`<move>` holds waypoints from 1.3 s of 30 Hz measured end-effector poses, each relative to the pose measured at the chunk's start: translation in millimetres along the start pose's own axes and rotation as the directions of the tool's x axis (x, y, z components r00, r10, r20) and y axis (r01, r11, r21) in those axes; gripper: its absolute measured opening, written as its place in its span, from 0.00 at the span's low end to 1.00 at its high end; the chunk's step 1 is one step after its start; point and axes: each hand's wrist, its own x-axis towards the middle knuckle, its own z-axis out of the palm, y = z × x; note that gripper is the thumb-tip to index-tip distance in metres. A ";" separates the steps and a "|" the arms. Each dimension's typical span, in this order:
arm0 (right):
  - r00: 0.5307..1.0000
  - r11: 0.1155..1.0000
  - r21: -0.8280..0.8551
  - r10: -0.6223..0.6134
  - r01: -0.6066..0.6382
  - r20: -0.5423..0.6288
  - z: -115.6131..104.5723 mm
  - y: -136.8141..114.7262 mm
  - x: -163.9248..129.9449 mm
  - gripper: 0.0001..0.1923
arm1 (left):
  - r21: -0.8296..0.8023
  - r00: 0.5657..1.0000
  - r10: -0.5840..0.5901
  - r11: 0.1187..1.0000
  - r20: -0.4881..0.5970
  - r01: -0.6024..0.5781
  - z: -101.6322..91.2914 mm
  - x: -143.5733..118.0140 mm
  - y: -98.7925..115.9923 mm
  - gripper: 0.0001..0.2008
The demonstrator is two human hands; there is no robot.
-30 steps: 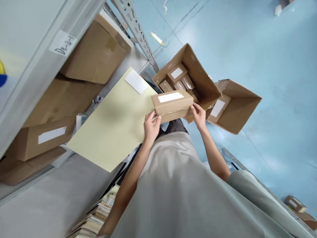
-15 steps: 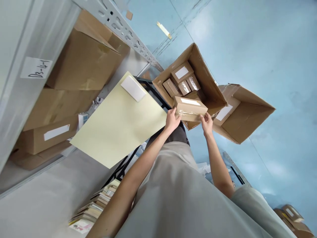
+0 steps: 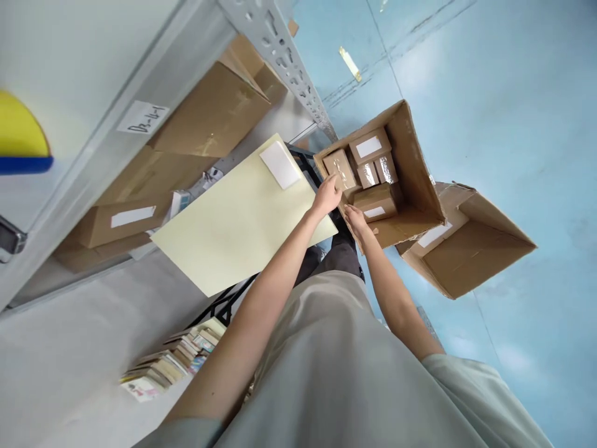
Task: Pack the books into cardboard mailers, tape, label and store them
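Head view. Open carton [image 3: 410,162], brown cardboard, flaps up, standing on the blue floor [image 3: 513,93] beside the shelving upright [image 3: 289,62]. Contents: several small boxes packed close together.

Small box [image 3: 375,203], brown card, white label on its near face, lying at the near edge of the packed row inside the carton and touching its neighbours. Judged light, since its size is modest; stiff-walled with square corners; plain card surface, not slippery. Best taken by its two short ends or across the long sides, thumb opposite fingers; contents unknown, so treat it as possibly fragile.

Taped box [image 3: 386,168], glossy film over its top, likely slicker to the touch. Labelled box [image 3: 370,147] at the far side of the carton.

Left hand [image 3: 327,194]: fingers loosely curled, resting at the carton's near wall beside a small box [image 3: 340,169]; holds nothing that can be seen.

Right hand [image 3: 358,220]: fingers extended into the carton, tips at or just beside the small box with the label; whether it grips the box cannot be told.

Second carton [image 3: 471,249], open and tipped on its side, just beyond the first. Pale yellow sheet [image 3: 237,218] on a black frame. Shelf cartons [image 3: 209,118] at left. Stack of books [image 3: 172,367] below.
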 end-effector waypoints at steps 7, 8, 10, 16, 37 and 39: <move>0.990 0.990 0.009 0.139 -0.139 0.010 -12.1 -15.1 -36.5 0.08 | -0.166 0.987 0.020 0.985 -0.162 -0.047 -47.1 -116.8 -15.4 0.27; 0.990 0.990 -0.002 0.139 -0.139 0.009 -14.0 -18.5 -41.0 0.08 | -0.210 0.983 -0.011 0.977 -0.181 -0.028 -51.7 -133.4 -21.2 0.26; 0.992 0.992 -0.025 0.123 -0.122 0.014 -15.3 -25.9 -49.1 0.08 | -0.304 0.973 -0.073 0.953 -0.220 0.003 -58.4 -163.5 -33.8 0.24; 0.995 0.997 -0.040 -0.063 0.066 0.076 0.5 -47.7 -78.3 0.17 | -0.496 0.920 -0.205 0.868 -0.334 0.013 -70.9 -233.2 -65.7 0.26; 0.573 0.705 -0.461 0.095 0.539 0.814 334.8 84.0 -299.6 0.32 | -0.610 0.289 -0.565 0.537 -0.773 -0.583 -144.0 -550.9 -269.8 0.26; 0.530 0.656 -0.503 0.180 0.562 0.828 367.9 118.3 -319.1 0.31 | -0.583 0.172 -0.628 0.538 -0.759 -0.609 -136.1 -593.4 -293.6 0.25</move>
